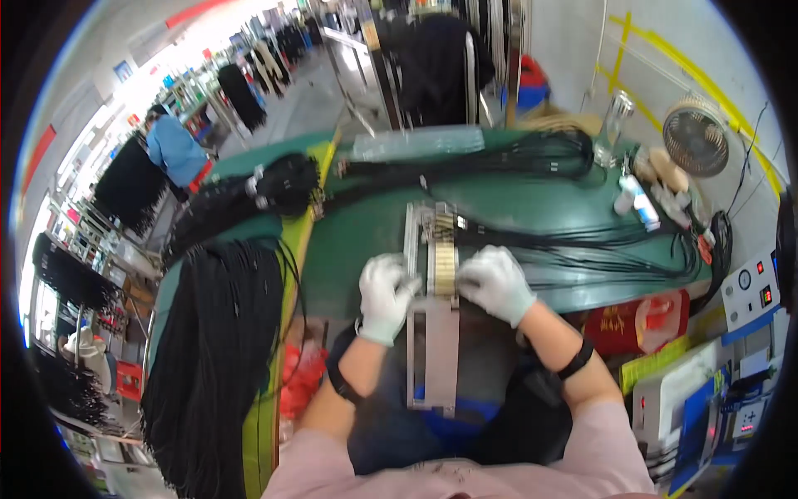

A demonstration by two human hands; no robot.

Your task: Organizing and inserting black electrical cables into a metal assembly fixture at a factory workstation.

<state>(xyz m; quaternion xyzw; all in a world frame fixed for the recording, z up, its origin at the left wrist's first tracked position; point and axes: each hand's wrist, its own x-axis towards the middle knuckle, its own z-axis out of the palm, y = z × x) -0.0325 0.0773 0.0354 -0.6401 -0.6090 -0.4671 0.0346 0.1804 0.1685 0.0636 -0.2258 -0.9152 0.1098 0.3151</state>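
A narrow metal fixture lies lengthwise in front of me, its near end jutting past the table edge. Brass-coloured slots line its middle, and thin black cables run from its far part off to the right. My left hand, in a white glove, is at the fixture's left side with fingers curled and thumb toward it. On the right side, my gloved right hand has its fingertips pressed together beside the slots, close to the cable ends. What either hand pinches is too small and blurred to make out.
Black cable bundles drape over the table's left side; another bundle stretches along the back of the green table. A fan, spray bottle and clear flask stand right. Control boxes sit lower right. A person in blue works far left.
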